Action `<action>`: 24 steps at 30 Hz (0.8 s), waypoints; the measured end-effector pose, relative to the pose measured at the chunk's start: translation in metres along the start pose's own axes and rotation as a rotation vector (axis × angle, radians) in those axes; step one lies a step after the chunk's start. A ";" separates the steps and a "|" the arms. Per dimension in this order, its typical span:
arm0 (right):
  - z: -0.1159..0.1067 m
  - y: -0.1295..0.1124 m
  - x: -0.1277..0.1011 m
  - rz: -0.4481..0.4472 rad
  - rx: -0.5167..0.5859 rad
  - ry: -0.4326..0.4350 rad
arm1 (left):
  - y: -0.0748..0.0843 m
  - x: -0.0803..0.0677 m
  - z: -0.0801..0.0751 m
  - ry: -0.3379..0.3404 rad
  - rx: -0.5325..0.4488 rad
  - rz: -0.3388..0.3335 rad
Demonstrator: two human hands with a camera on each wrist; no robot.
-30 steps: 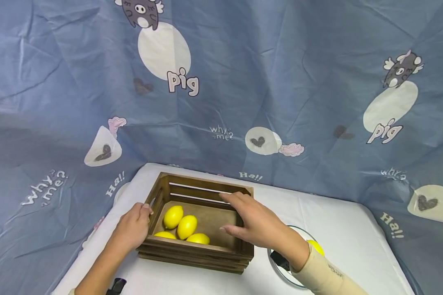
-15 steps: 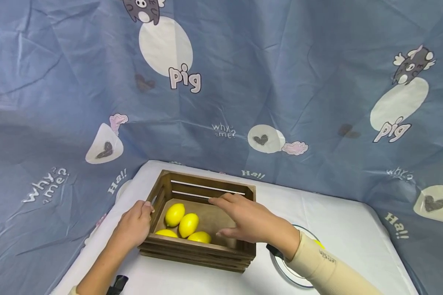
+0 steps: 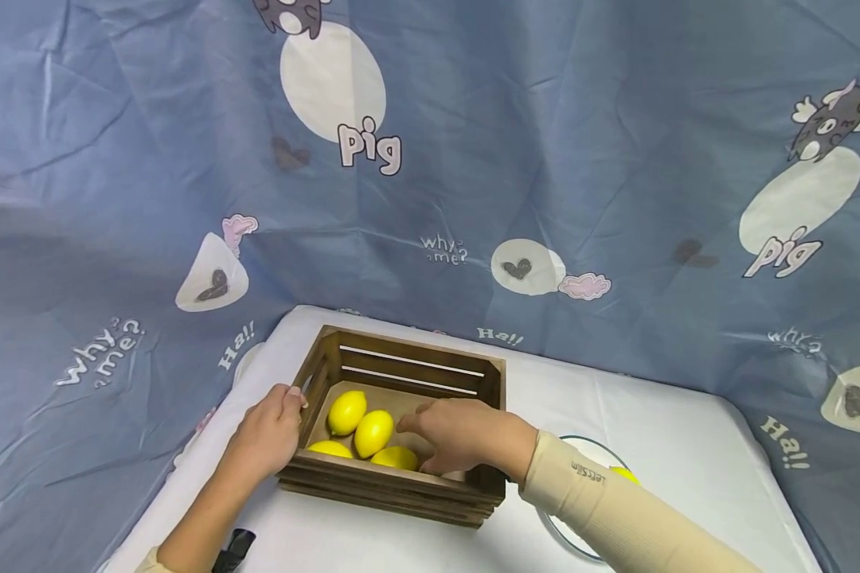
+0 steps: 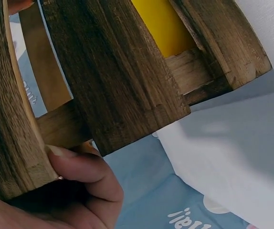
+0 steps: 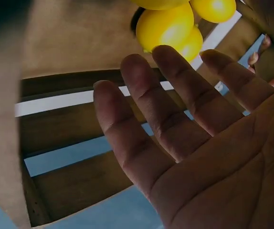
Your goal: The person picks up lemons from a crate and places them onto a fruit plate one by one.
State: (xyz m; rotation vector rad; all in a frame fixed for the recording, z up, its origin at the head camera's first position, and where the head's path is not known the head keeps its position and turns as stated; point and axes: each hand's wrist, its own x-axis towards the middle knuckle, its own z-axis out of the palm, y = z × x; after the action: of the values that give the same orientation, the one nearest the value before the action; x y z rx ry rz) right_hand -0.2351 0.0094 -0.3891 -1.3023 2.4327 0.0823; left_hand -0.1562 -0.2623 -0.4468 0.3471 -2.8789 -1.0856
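A dark wooden slatted crate (image 3: 416,360) stands on the white table (image 3: 659,422). Several yellow lemons (image 3: 373,432) lie on its floor at the left; they also show as lemons (image 5: 164,25) in the right wrist view. My left hand (image 3: 268,434) grips the crate's left end wall, with the thumb (image 4: 79,167) curled under a slat (image 4: 113,81). My right hand (image 3: 462,434) reaches down inside the crate, fingers (image 5: 175,100) straight and spread, just right of the lemons. It holds nothing.
A round glass plate (image 3: 602,509) with a yellow lemon (image 3: 625,474) on it sits right of the crate, partly hidden by my beige sleeve (image 3: 616,517). Blue printed cloth (image 3: 545,159) hangs behind and around the table. A small black object (image 3: 232,549) lies near the front edge.
My right hand has come down from the crate's back right rim into the crate, toward the lemons. The left hand stays on the left wall.
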 end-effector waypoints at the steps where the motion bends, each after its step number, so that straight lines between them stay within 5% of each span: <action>1: 0.000 -0.001 0.001 0.005 -0.008 -0.007 | 0.000 0.000 0.000 -0.001 0.002 -0.001; 14: -0.008 -0.009 0.018 -0.008 -0.056 -0.116 | -0.001 0.000 0.000 0.007 0.006 0.001; 24: 0.007 -0.010 0.038 0.050 -0.077 -0.229 | -0.001 0.001 0.001 0.008 -0.007 -0.002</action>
State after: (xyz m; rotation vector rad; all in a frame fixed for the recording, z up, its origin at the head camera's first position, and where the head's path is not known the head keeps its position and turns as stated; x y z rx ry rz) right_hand -0.2436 -0.0252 -0.4081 -1.1925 2.2863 0.3228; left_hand -0.1568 -0.2627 -0.4481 0.3537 -2.8675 -1.0925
